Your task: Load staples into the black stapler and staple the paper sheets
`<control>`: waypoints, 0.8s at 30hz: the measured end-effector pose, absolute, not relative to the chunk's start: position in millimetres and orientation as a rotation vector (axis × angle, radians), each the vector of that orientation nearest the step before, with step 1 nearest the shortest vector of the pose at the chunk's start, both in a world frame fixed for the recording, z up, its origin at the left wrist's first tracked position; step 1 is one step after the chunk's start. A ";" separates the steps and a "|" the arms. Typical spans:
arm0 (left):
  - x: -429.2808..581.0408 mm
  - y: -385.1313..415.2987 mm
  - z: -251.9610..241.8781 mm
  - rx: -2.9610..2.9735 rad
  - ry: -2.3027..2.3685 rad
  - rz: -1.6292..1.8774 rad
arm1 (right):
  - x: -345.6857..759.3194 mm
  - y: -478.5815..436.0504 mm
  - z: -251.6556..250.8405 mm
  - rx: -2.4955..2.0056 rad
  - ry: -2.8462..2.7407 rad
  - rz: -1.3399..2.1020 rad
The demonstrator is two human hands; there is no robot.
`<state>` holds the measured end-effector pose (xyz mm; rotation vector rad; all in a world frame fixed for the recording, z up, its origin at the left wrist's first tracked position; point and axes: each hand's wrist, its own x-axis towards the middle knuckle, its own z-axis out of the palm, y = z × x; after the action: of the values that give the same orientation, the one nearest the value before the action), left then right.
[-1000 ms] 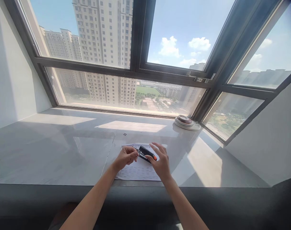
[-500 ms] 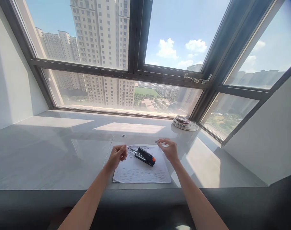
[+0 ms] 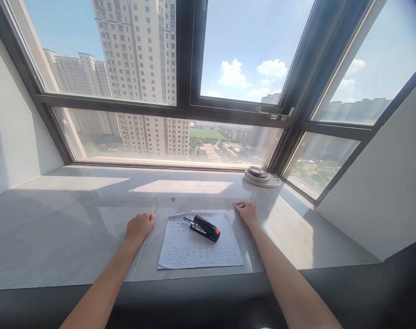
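A black stapler with an orange-red part at one end lies open on the stapled-looking stack of paper, its metal magazine showing. To the left of the paper, my left hand rests on the sill as a fist; its curled fingers hide whatever might be inside. My right hand is just beyond the paper's upper right corner, low over the sill. Between its thumb and fingertips it pinches a small strip of staples. Two short staple strips lie on the sill behind the paper.
A stack of round plate-like discs stands at the back right by the window corner. The pale, glossy sill runs wide to the left. Dark window frames close off the back, and a wall rises on the right.
My left hand has moved left and down, off the paper, onto the sill. My right hand has shifted slightly right, still pinching the strip. The view has tilted slightly.
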<state>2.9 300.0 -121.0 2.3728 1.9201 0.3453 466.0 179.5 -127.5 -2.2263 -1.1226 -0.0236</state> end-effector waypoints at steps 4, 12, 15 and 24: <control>2.3 301.2 -119.1 2.393 1.892 0.352 | 471.0 145.0 -126.5 -2.325 -1.115 -0.079; 4.0 300.3 -117.5 2.389 1.912 0.355 | 449.3 109.2 -135.6 -2.567 -1.370 -0.167; 4.0 299.0 -116.3 2.385 1.910 0.369 | 448.4 112.2 -131.4 -2.587 -1.365 -0.142; 5.3 296.7 -115.2 2.377 1.874 0.400 | 451.5 111.4 -130.4 -2.622 -1.363 -0.081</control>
<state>5.3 296.7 -115.2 2.3775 1.8743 0.4004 451.5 111.4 -130.4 -2.6218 -1.3632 -0.0811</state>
